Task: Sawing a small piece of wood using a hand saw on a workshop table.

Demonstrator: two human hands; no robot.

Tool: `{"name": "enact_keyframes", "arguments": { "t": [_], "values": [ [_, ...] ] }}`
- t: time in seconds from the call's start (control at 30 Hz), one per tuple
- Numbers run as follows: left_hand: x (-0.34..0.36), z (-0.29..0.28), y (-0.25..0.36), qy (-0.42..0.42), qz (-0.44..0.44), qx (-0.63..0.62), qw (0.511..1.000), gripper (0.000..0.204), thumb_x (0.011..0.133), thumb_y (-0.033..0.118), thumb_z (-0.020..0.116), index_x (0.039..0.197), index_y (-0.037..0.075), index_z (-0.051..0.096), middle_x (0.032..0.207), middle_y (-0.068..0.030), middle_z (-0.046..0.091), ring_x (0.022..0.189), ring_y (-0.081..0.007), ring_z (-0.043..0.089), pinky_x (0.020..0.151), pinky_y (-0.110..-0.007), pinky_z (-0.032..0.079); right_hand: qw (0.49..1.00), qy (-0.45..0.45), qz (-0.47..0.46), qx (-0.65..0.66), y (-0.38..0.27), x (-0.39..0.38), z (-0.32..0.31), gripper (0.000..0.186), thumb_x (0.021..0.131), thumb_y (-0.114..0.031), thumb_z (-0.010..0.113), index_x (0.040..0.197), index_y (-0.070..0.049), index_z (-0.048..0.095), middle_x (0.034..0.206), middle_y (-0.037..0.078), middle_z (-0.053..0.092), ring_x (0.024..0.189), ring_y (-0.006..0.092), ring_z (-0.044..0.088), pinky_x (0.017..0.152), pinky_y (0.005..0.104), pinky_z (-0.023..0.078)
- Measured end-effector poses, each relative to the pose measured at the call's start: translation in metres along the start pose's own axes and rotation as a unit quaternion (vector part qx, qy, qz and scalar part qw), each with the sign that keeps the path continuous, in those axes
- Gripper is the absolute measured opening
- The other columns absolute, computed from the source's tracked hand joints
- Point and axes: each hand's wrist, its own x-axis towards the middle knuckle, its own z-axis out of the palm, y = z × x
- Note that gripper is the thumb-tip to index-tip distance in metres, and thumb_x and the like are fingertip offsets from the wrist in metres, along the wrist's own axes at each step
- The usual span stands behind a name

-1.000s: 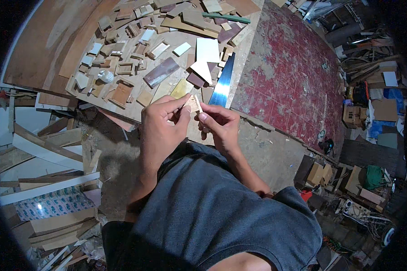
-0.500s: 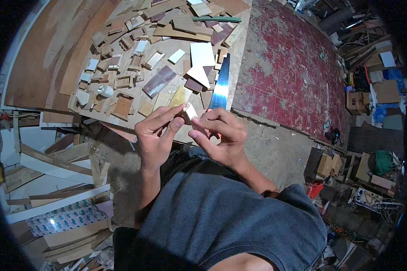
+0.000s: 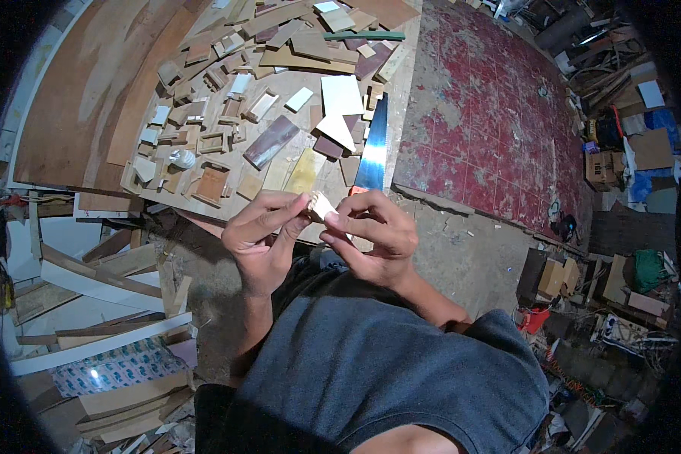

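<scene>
A small pale piece of wood [image 3: 321, 206] is pinched between both hands in front of my chest, its top brightly lit. My left hand [image 3: 261, 234] grips its left end between thumb and fingertips. On its right end, my right hand [image 3: 378, 234] closes with thumb and index finger. Part of the piece is hidden by the fingers. Just beyond the right hand, a handsaw [image 3: 373, 151] with a shiny blade and an orange handle lies on the wooden work table [image 3: 238, 172].
Small wooden boxes and offcuts, a white bulb [image 3: 181, 158], white boards [image 3: 341, 95] and a green strip [image 3: 364, 35] lie on the table. A worn red tiled surface [image 3: 492, 121] adjoins it. Scrap boards [image 3: 102, 280] pile up at left; boxes [image 3: 604, 170] and clutter stand at right.
Both hands keep hold of the wood piece, which has turned and sits slightly lower in view. The surroundings shift a little with the head.
</scene>
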Motion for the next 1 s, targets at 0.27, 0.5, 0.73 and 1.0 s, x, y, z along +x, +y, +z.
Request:
{"name": "enact_keyframes", "arguments": {
  "t": [0.27, 0.5, 0.73, 1.0],
  "values": [
    [0.0, 0.0, 0.001, 0.007, 0.091, -0.02, 0.996, 0.017, 0.077, -0.007, 0.079, 0.093, -0.002, 0.074, 0.094, -0.014, 0.071, 0.084, -0.0195, 0.068, 0.074, -0.028, 0.054, 0.999, -0.018, -0.034, -0.01, 0.003, -0.006, -0.005, 0.031, 0.069, 0.003, 0.086, 0.098, -0.003, 0.076, 0.095, 0.016, 0.071, 0.08, 0.0222, 0.071, 0.067, 0.0305, 0.057],
    [0.003, 0.006, 0.014, 0.002, 0.119, -0.003, 0.993, 0.019, 0.077, -0.008, 0.078, 0.093, 0.0, 0.073, 0.092, -0.0142, 0.071, 0.082, -0.0207, 0.067, 0.072, -0.029, 0.054, 0.998, 0.008, -0.051, 0.03, 0.014, -0.013, 0.002, 0.03, 0.072, 0.003, 0.083, 0.1, -0.007, 0.078, 0.098, 0.014, 0.073, 0.075, 0.0194, 0.07, 0.065, 0.0274, 0.055],
    [0.002, 0.011, 0.018, -0.011, 0.152, 0.006, 0.988, 0.022, 0.076, -0.009, 0.076, 0.094, 0.003, 0.073, 0.093, -0.0127, 0.071, 0.082, -0.022, 0.068, 0.071, -0.031, 0.055, 0.994, 0.034, -0.083, 0.059, 0.017, -0.019, 0.004, 0.028, 0.075, 0.003, 0.082, 0.099, -0.007, 0.073, 0.099, 0.022, 0.072, 0.084, 0.0282, 0.073, 0.07, 0.0341, 0.059],
    [-0.003, 0.018, 0.009, -0.003, 0.149, -0.018, 0.989, 0.023, 0.076, -0.007, 0.077, 0.095, 0.005, 0.073, 0.093, -0.0117, 0.071, 0.083, -0.0223, 0.067, 0.072, -0.031, 0.054, 0.993, 0.05, -0.068, 0.085, 0.02, -0.022, 0.008, 0.027, 0.072, 0.004, 0.084, 0.096, -0.004, 0.073, 0.097, 0.023, 0.072, 0.085, 0.029, 0.074, 0.069, 0.034, 0.06]
  ]
}}
